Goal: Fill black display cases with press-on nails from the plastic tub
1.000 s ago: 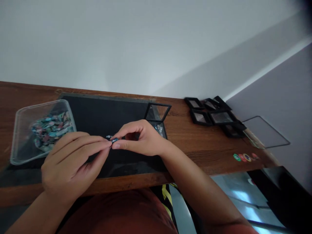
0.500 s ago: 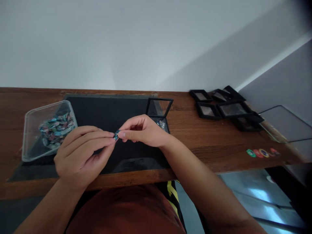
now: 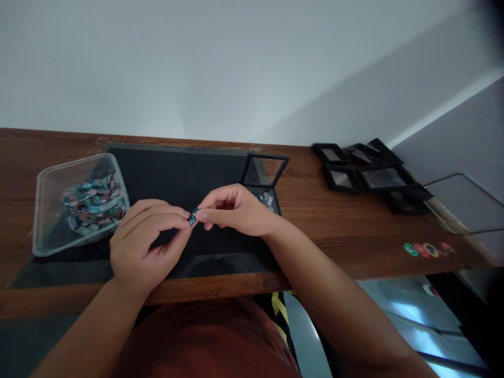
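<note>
Between my two hands is a small shiny blue-green packet (image 3: 192,217), partly hidden by the fingertips. My left hand (image 3: 147,244) pinches its left side between thumb and fingers. Thumb and forefinger of my right hand (image 3: 236,212) pinch its right end. Beyond my right wrist stands a black hinged box (image 3: 279,203) with its windowed lid raised. Small clear and pale pieces (image 3: 266,199) lie inside it. On the left, a clear plastic tub (image 3: 49,210) holds many shiny, colourful wrapped pieces (image 3: 94,205).
A black mat (image 3: 165,168) lies under the hands on the wooden table (image 3: 311,220). Several black windowed frames (image 3: 384,177) are piled at the back right. Several round coloured stickers (image 3: 431,250) lie near the right end. A pale wall (image 3: 197,68) rises behind.
The view has shifted slightly. My left hand has moved right and turned a little around the small packet. Both hands still pinch it.
</note>
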A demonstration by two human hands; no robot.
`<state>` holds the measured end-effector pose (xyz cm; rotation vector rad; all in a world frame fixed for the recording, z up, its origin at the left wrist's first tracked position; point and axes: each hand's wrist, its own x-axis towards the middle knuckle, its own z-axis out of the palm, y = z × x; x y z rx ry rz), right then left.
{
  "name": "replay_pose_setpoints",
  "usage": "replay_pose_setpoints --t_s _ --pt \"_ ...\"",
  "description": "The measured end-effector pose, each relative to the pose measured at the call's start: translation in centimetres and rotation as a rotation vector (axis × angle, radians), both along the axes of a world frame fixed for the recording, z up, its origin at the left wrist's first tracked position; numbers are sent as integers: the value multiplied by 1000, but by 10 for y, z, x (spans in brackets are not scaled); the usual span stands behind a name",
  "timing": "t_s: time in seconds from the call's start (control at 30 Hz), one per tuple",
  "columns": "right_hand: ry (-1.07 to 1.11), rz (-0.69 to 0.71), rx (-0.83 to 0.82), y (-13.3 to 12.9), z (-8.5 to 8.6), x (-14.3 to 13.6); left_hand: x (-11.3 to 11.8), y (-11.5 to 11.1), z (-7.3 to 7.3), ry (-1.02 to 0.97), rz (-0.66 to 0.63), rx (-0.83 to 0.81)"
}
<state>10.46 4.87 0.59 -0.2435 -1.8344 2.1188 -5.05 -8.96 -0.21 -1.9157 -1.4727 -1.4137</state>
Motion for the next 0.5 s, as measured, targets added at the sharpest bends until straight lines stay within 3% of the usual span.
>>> replay_pose_setpoints --t_s 0.5 --pt "77 78 -24 2 -3 -1 0 2 -7 -115 -96 -2"
